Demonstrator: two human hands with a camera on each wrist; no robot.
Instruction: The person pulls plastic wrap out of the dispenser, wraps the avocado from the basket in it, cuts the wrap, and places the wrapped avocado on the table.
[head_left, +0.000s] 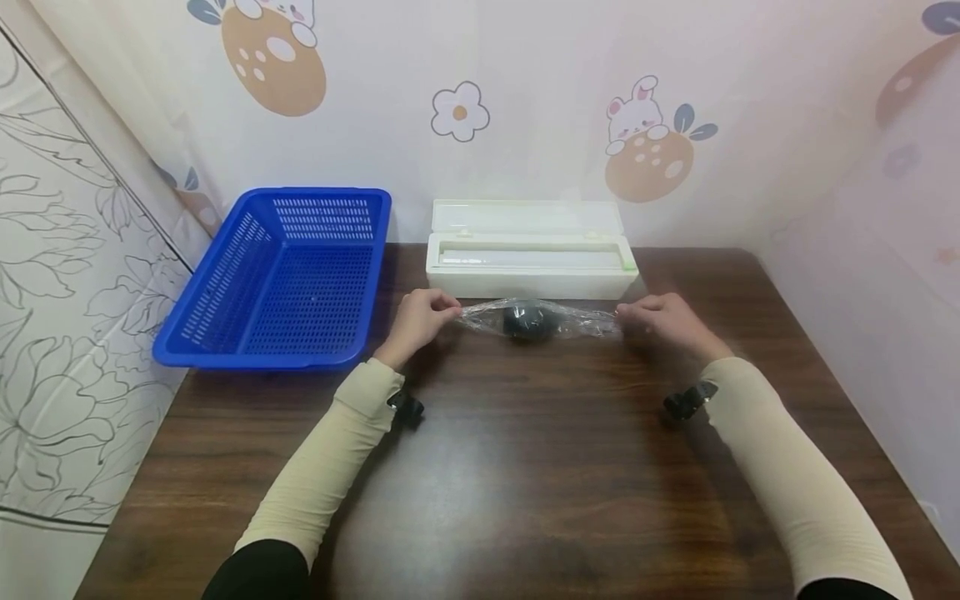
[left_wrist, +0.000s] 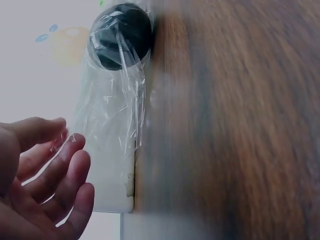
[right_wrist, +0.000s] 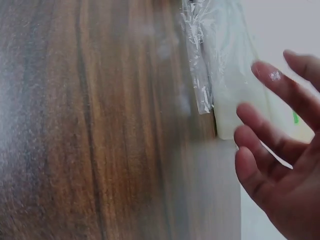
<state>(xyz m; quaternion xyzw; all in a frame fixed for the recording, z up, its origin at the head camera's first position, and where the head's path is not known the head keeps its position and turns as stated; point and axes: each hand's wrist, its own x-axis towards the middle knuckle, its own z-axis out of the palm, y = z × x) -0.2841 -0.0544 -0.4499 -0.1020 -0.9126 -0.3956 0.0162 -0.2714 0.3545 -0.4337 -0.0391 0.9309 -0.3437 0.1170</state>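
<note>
A dark round object (head_left: 528, 322) lies wrapped in clear plastic film (head_left: 588, 322), its kind not clear through the film. My left hand (head_left: 426, 320) pinches the twisted left end of the film between thumb and fingers. In the left wrist view the film (left_wrist: 112, 107) stretches from that hand (left_wrist: 55, 172) up to the dark round object (left_wrist: 122, 37). My right hand (head_left: 667, 321) is beside the film's right end. Seen from the right wrist, its fingers (right_wrist: 262, 127) are spread, with a shiny scrap of film on one, and the film's end (right_wrist: 202, 95) lies apart from them.
Right behind the wrapped object stands a long white box (head_left: 525, 279) with its lid raised, like a film dispenser. A blue perforated basket (head_left: 352, 360) sits at the left of the brown wooden table (head_left: 525, 483). A patterned curtain (head_left: 525, 100) hangs behind.
</note>
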